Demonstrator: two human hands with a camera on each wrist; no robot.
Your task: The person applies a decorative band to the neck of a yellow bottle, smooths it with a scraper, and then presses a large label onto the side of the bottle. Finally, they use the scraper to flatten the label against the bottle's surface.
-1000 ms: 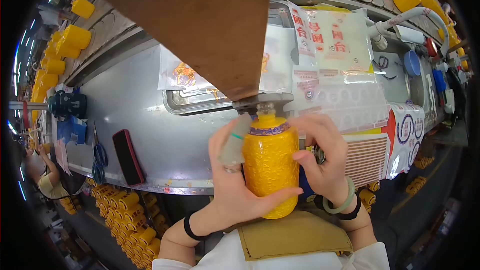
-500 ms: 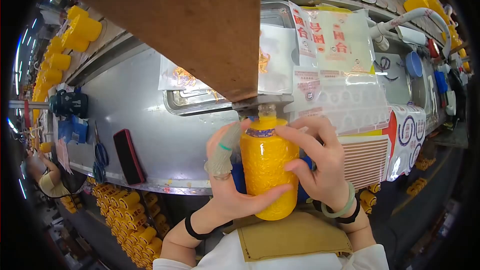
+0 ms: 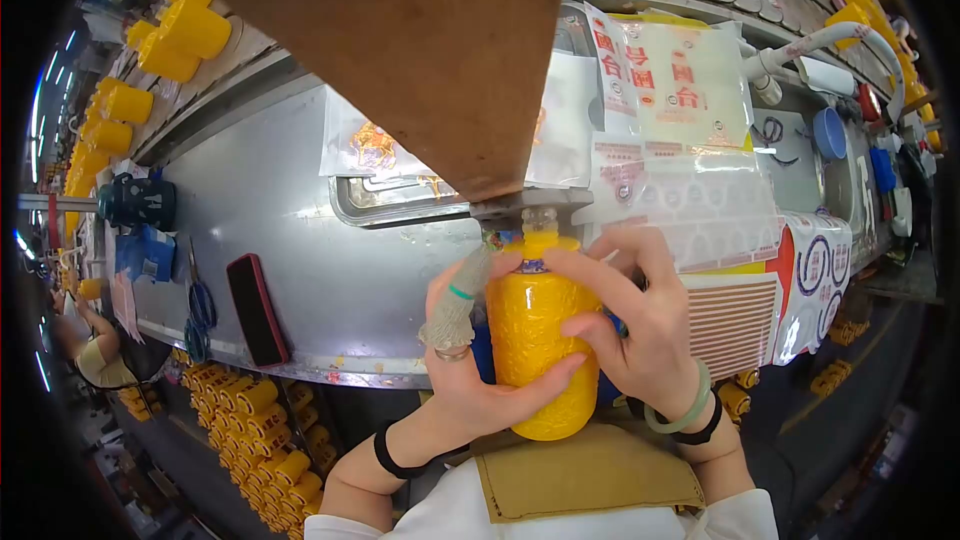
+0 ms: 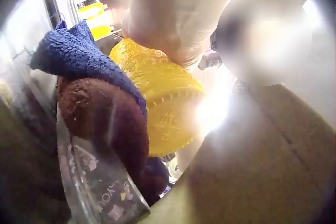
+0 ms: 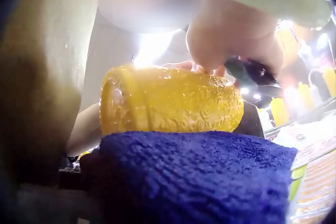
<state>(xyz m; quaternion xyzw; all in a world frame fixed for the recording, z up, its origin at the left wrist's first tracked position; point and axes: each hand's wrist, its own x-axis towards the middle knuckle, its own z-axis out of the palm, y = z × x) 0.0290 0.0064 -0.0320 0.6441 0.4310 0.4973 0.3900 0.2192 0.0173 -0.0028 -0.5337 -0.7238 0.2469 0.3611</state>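
A yellow bottle (image 3: 545, 350) with an embossed body and clear glass mouth lies in front of the apron, its neck pointing away. My left hand (image 3: 465, 380) holds it from the left, thumb across the lower body. A pale fabric cover with a green band (image 3: 462, 292) sleeves one left finger, its tip near the shoulder. From the right, my right hand (image 3: 645, 340) holds the bottle, thumb on its side and a fingertip at the purple patterned band (image 3: 533, 266) round the shoulder. The fingers hide much of that band. Beneath the bottle lies a blue towel (image 5: 199, 176).
A brown board (image 3: 400, 50) slants over the bench just beyond the bottle's mouth. Printed label sheets (image 3: 680, 195) cover the right side. On the metal bench (image 3: 265, 210) at left lie a phone (image 3: 257, 310) and scissors (image 3: 200, 305). Several yellow bottles (image 3: 130, 105) stand along the far line.
The right fingertips have moved left along the purple band toward the bottle's middle, and the left fingertips have come in to the shoulder. Less of the band shows now. The left thumb stays on the body.
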